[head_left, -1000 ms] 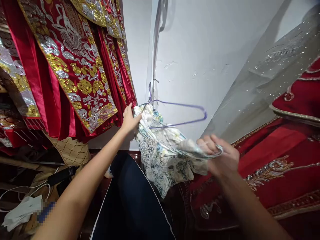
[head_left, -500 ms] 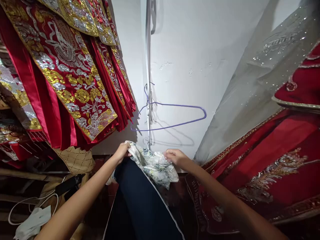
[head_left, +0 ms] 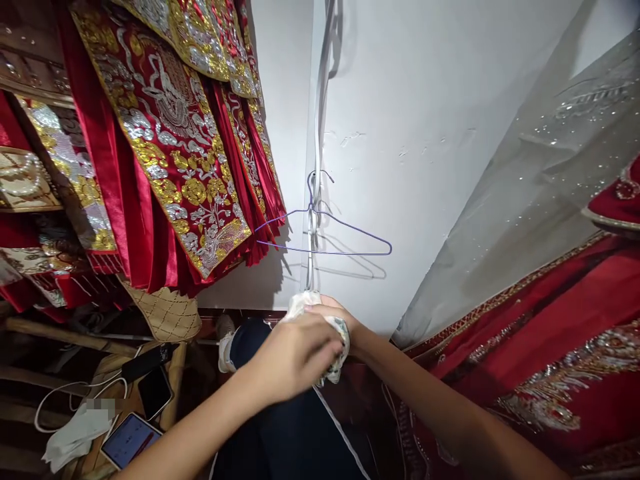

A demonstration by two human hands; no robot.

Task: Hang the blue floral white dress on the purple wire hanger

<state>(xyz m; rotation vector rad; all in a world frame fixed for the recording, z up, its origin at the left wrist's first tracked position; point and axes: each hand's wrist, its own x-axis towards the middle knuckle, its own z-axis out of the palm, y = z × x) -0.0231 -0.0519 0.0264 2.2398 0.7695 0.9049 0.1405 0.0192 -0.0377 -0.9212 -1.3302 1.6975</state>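
Both my hands are bunched together low in the middle of the view around a small white cloth with a blue-green floral print (head_left: 334,365). My left hand (head_left: 295,357) covers the cloth from the front, and my right hand (head_left: 334,311) grips it from behind. Only scraps of the cloth show between the fingers. Just above them an empty purple wire hanger (head_left: 325,233) hangs on a thin cord against the white wall. My dark navy trouser leg (head_left: 290,427) lies under the hands.
Red garments with gold and silver embroidery (head_left: 170,140) hang at the left. More red embroidered fabric (head_left: 560,347) and a sheer sequinned veil (head_left: 540,180) fill the right. Two phones (head_left: 131,439), a white cable and a woven bag (head_left: 167,313) lie at lower left.
The floral cloth came off the purple hanger and was gathered from spread out into a small bundle. My hands came together around it, and the hanger now hangs empty.
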